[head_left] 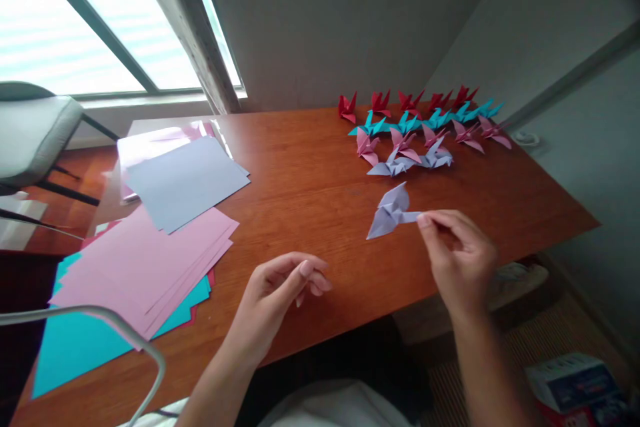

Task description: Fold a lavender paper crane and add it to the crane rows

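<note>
A pale lavender origami crane [391, 212] with its wings spread is in my right hand [463, 250]. Thumb and index finger pinch its narrow pointed end, and the crane is held out over the table to the left of that hand. My left hand [283, 287] hovers near the front edge with loosely curled fingers and nothing visible in it. Just beyond the held crane, two more lavender cranes [395, 165] sit on the tabletop. Behind them stand rows of pink cranes [367, 145], turquoise cranes [406, 122] and red cranes [381, 104].
On the left of the wooden table [300, 180] lie stacked sheets: lavender paper [187, 177], pink paper [135, 267] and turquoise paper [85, 353]. A bent white tube [100, 310] crosses the lower left. Beyond the table's left side is a chair [37, 133].
</note>
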Action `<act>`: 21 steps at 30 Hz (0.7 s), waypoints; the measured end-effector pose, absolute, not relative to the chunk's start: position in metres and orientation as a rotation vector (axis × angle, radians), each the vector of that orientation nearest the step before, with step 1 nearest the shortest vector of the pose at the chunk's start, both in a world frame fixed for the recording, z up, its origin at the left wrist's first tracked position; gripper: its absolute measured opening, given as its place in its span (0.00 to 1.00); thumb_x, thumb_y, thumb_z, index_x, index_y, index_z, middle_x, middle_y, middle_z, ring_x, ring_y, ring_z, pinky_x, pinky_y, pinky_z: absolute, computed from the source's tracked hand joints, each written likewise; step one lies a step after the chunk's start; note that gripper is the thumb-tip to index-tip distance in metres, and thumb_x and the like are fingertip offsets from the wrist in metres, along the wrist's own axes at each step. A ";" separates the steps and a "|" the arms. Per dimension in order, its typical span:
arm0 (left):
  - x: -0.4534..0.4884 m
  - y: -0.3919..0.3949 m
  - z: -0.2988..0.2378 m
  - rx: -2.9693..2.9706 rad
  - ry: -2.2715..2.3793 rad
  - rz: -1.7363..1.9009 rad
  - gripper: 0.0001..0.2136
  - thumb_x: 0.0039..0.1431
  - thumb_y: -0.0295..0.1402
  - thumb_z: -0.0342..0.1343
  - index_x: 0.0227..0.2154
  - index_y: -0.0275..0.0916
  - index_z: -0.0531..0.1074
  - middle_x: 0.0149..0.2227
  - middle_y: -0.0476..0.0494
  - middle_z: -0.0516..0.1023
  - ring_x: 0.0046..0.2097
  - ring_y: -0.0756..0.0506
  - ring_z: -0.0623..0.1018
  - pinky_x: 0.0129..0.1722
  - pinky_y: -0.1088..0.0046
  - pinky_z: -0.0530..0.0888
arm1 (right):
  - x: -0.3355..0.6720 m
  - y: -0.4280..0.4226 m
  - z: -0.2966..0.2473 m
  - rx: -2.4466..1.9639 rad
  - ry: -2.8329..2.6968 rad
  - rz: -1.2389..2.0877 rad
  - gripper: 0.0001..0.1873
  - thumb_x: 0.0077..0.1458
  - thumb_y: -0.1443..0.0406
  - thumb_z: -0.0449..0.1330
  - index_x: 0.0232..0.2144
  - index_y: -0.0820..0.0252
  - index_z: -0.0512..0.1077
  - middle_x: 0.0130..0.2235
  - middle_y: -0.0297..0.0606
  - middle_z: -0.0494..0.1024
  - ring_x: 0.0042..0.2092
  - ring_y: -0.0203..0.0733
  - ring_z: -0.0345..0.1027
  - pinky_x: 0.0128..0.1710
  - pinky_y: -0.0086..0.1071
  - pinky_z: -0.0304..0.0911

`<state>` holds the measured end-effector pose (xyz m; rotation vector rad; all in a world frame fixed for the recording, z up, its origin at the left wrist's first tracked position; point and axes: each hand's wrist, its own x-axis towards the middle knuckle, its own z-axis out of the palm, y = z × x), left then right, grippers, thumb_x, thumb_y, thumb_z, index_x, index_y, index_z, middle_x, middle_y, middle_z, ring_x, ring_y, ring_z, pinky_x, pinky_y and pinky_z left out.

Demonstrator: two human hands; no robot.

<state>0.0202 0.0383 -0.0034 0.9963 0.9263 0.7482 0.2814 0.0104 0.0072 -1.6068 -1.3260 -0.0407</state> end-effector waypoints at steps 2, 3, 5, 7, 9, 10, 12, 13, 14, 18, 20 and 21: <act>0.021 0.039 -0.003 1.016 0.933 0.737 0.14 0.65 0.43 0.58 0.36 0.37 0.80 0.29 0.45 0.82 0.30 0.50 0.76 0.25 0.80 0.65 | 0.324 0.020 0.003 -1.673 -1.266 -0.185 0.05 0.58 0.65 0.64 0.31 0.59 0.79 0.32 0.39 0.80 0.33 0.42 0.73 0.34 0.33 0.67; 0.022 0.039 -0.002 1.027 0.942 0.729 0.14 0.64 0.43 0.58 0.35 0.37 0.80 0.28 0.44 0.82 0.30 0.50 0.76 0.25 0.80 0.65 | 0.347 0.025 0.000 -1.701 -1.241 -0.283 0.06 0.57 0.63 0.64 0.31 0.61 0.79 0.31 0.40 0.80 0.32 0.42 0.73 0.33 0.33 0.66; 0.024 0.040 0.000 1.049 0.969 0.713 0.14 0.64 0.43 0.58 0.35 0.37 0.80 0.28 0.44 0.82 0.30 0.49 0.76 0.25 0.79 0.65 | 0.394 0.035 -0.006 -1.755 -1.194 -0.455 0.09 0.55 0.62 0.65 0.31 0.63 0.80 0.30 0.42 0.80 0.31 0.43 0.72 0.33 0.33 0.66; 0.026 0.040 0.002 1.069 0.993 0.689 0.14 0.64 0.43 0.58 0.35 0.37 0.80 0.29 0.43 0.82 0.30 0.49 0.76 0.26 0.79 0.65 | 0.435 0.046 -0.012 -1.846 -1.140 -0.548 0.11 0.54 0.61 0.64 0.32 0.65 0.81 0.30 0.45 0.80 0.30 0.42 0.71 0.32 0.33 0.66; 0.026 0.040 0.003 1.089 1.013 0.666 0.15 0.64 0.44 0.58 0.35 0.37 0.81 0.29 0.43 0.82 0.30 0.49 0.76 0.26 0.79 0.65 | 0.466 0.058 -0.017 -1.921 -1.112 -0.567 0.12 0.54 0.61 0.63 0.33 0.65 0.81 0.31 0.46 0.81 0.31 0.43 0.72 0.34 0.34 0.66; 0.027 0.041 0.004 1.097 1.026 0.658 0.15 0.64 0.44 0.58 0.35 0.37 0.81 0.29 0.43 0.82 0.30 0.49 0.75 0.26 0.78 0.66 | 0.477 0.063 -0.019 -1.935 -1.104 -0.569 0.12 0.54 0.61 0.63 0.33 0.65 0.81 0.32 0.46 0.81 0.32 0.44 0.72 0.35 0.34 0.66; 0.027 0.041 0.005 1.115 1.052 0.646 0.15 0.64 0.45 0.57 0.35 0.37 0.81 0.29 0.42 0.82 0.30 0.48 0.75 0.26 0.78 0.66 | 0.492 0.074 -0.022 -1.962 -1.092 -0.565 0.11 0.53 0.62 0.63 0.33 0.64 0.81 0.32 0.46 0.81 0.32 0.45 0.71 0.36 0.35 0.65; 0.028 0.041 0.005 1.124 1.064 0.641 0.16 0.63 0.45 0.57 0.35 0.37 0.81 0.29 0.42 0.82 0.30 0.48 0.75 0.26 0.78 0.66 | 0.498 0.079 -0.024 -1.970 -1.088 -0.564 0.10 0.53 0.63 0.63 0.33 0.64 0.81 0.32 0.46 0.81 0.33 0.45 0.71 0.36 0.36 0.65; 0.028 0.042 0.006 1.133 1.075 0.633 0.16 0.63 0.46 0.57 0.35 0.37 0.81 0.29 0.42 0.82 0.30 0.48 0.75 0.26 0.78 0.67 | 0.502 0.084 -0.025 -1.975 -1.082 -0.564 0.09 0.53 0.64 0.64 0.33 0.64 0.81 0.32 0.46 0.80 0.33 0.45 0.70 0.37 0.36 0.64; 0.032 0.042 0.009 1.134 1.121 0.609 0.16 0.62 0.46 0.58 0.34 0.38 0.81 0.29 0.41 0.81 0.30 0.47 0.75 0.25 0.78 0.67 | 0.514 0.101 -0.029 -1.983 -1.053 -0.561 0.04 0.53 0.67 0.65 0.31 0.62 0.80 0.30 0.45 0.78 0.32 0.45 0.67 0.37 0.37 0.61; 0.033 0.041 0.011 1.123 1.148 0.617 0.16 0.62 0.46 0.58 0.33 0.38 0.81 0.29 0.41 0.81 0.31 0.47 0.75 0.25 0.78 0.67 | 0.517 0.107 -0.032 -1.985 -1.042 -0.547 0.04 0.53 0.68 0.64 0.31 0.61 0.80 0.30 0.45 0.77 0.32 0.45 0.65 0.37 0.37 0.60; 0.034 0.041 0.011 1.121 1.159 0.623 0.16 0.62 0.46 0.58 0.33 0.38 0.81 0.28 0.42 0.81 0.30 0.47 0.75 0.25 0.78 0.67 | 0.519 0.110 -0.034 -1.984 -1.042 -0.537 0.03 0.53 0.68 0.64 0.31 0.61 0.80 0.30 0.44 0.77 0.31 0.45 0.64 0.37 0.37 0.59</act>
